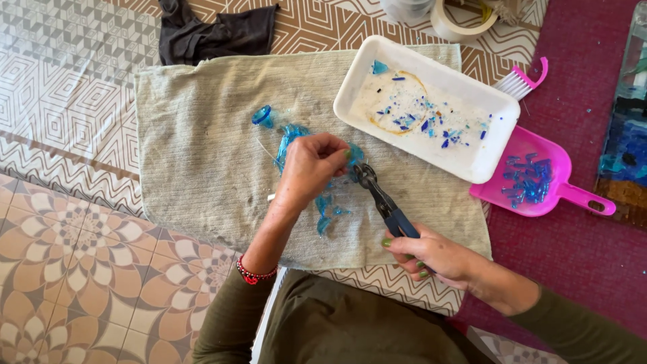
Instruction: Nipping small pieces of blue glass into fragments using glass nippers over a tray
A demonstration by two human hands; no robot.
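Note:
My left hand (309, 168) pinches a piece of blue glass (354, 154) over a grey-green towel (202, 148). My right hand (431, 255) grips the blue handles of black nippers (379, 195), and their jaws sit at the edge of that glass piece. More blue glass shards (283, 135) lie on the towel beside and under my left hand, including a round bottle-neck piece (262, 116).
A white tray (499, 152) with small blue chips lies at the towel's right. A pink dustpan (532, 182) holds blue glass bits, with a pink brush (522, 81) behind it. Dark cloth (216, 34) and a tape roll (461, 23) lie at the back. A mosaic panel (627, 135) is at far right.

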